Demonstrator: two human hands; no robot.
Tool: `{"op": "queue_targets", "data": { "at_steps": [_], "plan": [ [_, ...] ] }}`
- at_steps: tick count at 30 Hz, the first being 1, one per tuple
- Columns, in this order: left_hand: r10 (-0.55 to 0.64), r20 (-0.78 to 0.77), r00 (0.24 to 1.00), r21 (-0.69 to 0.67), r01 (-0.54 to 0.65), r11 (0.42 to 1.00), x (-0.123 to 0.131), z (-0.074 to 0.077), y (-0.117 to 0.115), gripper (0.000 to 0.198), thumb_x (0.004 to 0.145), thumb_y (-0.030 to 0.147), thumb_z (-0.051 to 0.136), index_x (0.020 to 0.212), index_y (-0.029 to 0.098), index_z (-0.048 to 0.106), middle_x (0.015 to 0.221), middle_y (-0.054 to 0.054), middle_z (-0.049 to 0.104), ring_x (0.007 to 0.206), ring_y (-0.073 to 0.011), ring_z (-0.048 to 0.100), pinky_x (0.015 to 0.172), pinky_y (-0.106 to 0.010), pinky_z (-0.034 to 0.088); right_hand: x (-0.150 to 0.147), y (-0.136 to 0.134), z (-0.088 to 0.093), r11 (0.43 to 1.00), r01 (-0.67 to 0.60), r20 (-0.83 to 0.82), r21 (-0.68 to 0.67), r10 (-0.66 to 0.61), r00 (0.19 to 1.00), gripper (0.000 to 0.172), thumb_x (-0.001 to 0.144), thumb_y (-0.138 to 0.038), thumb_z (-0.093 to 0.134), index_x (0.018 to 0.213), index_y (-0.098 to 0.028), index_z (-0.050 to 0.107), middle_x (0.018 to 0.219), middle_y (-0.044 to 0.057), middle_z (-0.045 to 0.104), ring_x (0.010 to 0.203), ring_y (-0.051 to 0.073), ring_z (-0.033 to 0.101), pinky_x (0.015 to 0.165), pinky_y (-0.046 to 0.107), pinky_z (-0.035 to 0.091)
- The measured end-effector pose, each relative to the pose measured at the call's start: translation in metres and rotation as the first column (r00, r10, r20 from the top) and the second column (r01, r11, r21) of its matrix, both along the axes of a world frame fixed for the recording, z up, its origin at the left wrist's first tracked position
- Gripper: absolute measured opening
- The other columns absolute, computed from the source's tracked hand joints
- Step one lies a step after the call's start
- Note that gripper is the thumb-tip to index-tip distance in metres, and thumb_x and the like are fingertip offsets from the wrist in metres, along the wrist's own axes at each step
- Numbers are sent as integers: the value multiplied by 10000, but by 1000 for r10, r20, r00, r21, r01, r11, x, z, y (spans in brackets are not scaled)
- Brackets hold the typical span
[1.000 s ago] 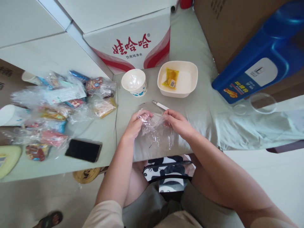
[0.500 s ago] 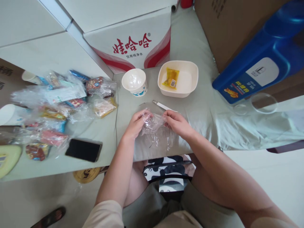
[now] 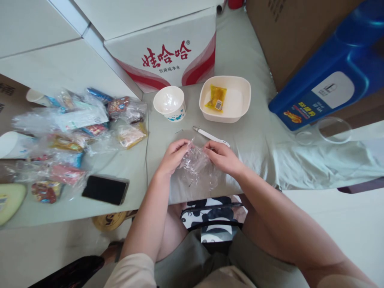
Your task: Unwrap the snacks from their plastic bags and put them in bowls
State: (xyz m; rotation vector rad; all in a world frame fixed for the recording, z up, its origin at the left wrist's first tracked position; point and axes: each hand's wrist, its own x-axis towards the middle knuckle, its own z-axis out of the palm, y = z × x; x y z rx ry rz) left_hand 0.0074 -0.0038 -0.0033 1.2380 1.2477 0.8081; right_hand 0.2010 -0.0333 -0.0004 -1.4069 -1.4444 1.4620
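Note:
A crumpled clear plastic bag [image 3: 196, 162] is stretched between my two hands, low over the cloth. My left hand [image 3: 174, 158] pinches its left side, fingers closed. On the other side, my right hand [image 3: 222, 156] grips the bag between thumb and fingers. Just beyond the right hand lies a white utility knife [image 3: 211, 137]. Farther back stands a paper cup [image 3: 170, 105] with a blue print, and right of it a cream bowl [image 3: 240, 104] holding a yellow packet [image 3: 217, 98].
Left lie several wrapped snack packets [image 3: 100, 116] and a black phone [image 3: 105, 189]. A blue bottle [image 3: 327, 76] and a clear round lid [image 3: 334, 130] are at the right. A white-and-red carton [image 3: 168, 56] stands behind. Another person's leg [image 3: 81, 270] shows at lower left.
My hands have drawn slightly closer together and the bag is bunched more. More of the utility knife shows. The other person's leg at lower left has come farther into view.

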Motion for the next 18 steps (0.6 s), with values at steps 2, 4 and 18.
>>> {"op": "queue_targets", "data": {
  "at_steps": [2, 4, 18],
  "plan": [
    [-2, -9, 1000, 5, 2, 1000, 0, -1, 0, 284, 759, 464, 727, 748, 181, 713, 683, 2, 620, 647, -134, 528, 625, -254, 386, 0, 0, -1, 1000, -13, 5, 10, 13, 1000, 223, 821, -428, 516, 777, -221, 586, 711, -12, 585, 678, 153, 509, 660, 298, 388],
    [-4, -21, 1000, 9, 4, 1000, 0, -3, 0, 282, 770, 466, 724, 761, 184, 722, 686, 1, 624, 648, -137, 530, 621, -255, 382, 0, -1, -1, 1000, -22, 10, 20, 22, 1000, 222, 830, -425, 511, 780, -223, 588, 704, -12, 578, 670, 153, 502, 655, 297, 385],
    [-12, -19, 1000, 2, 13, 1000, 1, -2, -1, 256, 772, 450, 730, 751, 196, 714, 694, -3, 637, 668, -147, 544, 643, -264, 409, 0, -2, 2, 995, -64, 75, 74, 58, 995, 200, 848, -384, 510, 774, -214, 586, 681, -15, 558, 672, 152, 503, 668, 295, 375]
  ]
}}
